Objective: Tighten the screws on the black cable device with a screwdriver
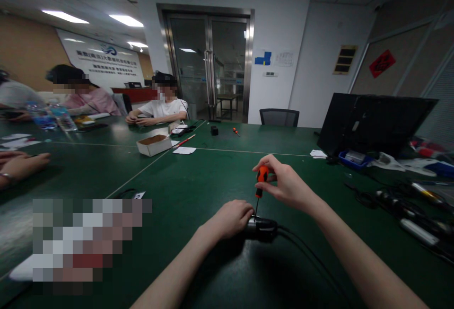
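My right hand [283,181] grips an orange-and-black screwdriver [263,174], its fingers around the handle. The shaft points nearly straight down, and its tip meets a black-and-silver corded device [264,228] lying on the green table. My left hand [232,218] is closed over the left end of this device and hides that part. From the device's right end a black cable [301,242] runs towards the near edge. Whether a screw sits under the tip is too small to tell.
To the right are a black monitor [372,127], a blue tray [354,159] and several corded tools [418,226]. Ahead lie an open white box [153,145], a small black block [214,130] and another screwdriver [236,131]. Other people [163,105] sit on the left; a person's hand [24,164] rests nearby.
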Tool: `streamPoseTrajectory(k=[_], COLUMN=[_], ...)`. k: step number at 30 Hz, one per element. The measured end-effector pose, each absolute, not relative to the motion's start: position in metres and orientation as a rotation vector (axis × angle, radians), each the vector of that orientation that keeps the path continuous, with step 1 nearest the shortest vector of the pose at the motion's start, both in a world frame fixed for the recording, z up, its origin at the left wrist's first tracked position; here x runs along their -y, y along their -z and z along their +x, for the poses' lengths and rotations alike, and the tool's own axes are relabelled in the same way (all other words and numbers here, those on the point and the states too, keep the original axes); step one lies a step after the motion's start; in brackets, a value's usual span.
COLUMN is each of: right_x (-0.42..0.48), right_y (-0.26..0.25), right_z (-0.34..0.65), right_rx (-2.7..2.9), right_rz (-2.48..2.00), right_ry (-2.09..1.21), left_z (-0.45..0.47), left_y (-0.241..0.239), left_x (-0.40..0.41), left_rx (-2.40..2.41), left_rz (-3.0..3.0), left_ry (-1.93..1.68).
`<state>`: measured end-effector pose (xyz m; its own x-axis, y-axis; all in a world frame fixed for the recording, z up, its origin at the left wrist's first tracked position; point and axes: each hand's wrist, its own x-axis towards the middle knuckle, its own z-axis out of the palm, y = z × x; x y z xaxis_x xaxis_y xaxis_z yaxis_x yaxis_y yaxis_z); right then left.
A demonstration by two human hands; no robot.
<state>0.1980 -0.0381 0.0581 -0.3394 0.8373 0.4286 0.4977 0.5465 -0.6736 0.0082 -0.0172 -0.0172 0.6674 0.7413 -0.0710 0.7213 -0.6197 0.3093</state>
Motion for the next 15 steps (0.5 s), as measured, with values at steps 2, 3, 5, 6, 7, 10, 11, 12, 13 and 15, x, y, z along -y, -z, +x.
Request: streamPoseTrajectory(k=[2,3,5,6,7,10,11,12,13,15], right_x=[0.039,0.0394,0.04,0.0401,0.0402,0.0395,0.0392,0.0388,0.0385,0.0382], right_y=[-0.0598,-0.0606,-0.0615,-0.0615,-0.0611,-0.0584,-0.0574,-0.0566,-0.056,-0.0556], right_z=[0.1983,0.1983,0.1979,0.1974,0.1967,0.1932,0.1919,0.1909,0.1901,0.1896], right_rx=[2.014,2.021,2.034,2.036,2.032,1.987,1.968,1.953,1.944,1.949], right_rz=[-1.03,-1.016,-1.002,-1.001,-1.004,-1.036,-1.046,-1.052,-1.055,-1.06], right_ry=[-0.532,-0.513,-0.498,-0.507,-0.522,-0.537,-0.524,-0.508,-0.493,-0.47], left_z=[0.0079,0.0079,0.0078,0.0078,0.0077,0.0074,0.0073,0.0074,0.0075,0.0079], left_y=[0.0187,0.0192,0.0196,0.0194,0.019,0.0176,0.0172,0.0168,0.0165,0.0159], left_x=[0.0166,0.0164,0.0163,0.0165,0.0167,0.0175,0.0177,0.0178,0.0178,0.0178], left_rx=[-1.157,-1.156,-1.158,-1.157,-1.154,-1.143,-1.144,-1.148,-1.15,-1.151], left_rz=[2.578,2.581,2.588,2.59,2.59,2.583,2.578,2.573,2.57,2.57], left_ry=[-0.117,-0.12,-0.117,-0.116,-0.118,-0.12,-0.116,-0.11,-0.104,-0.096])
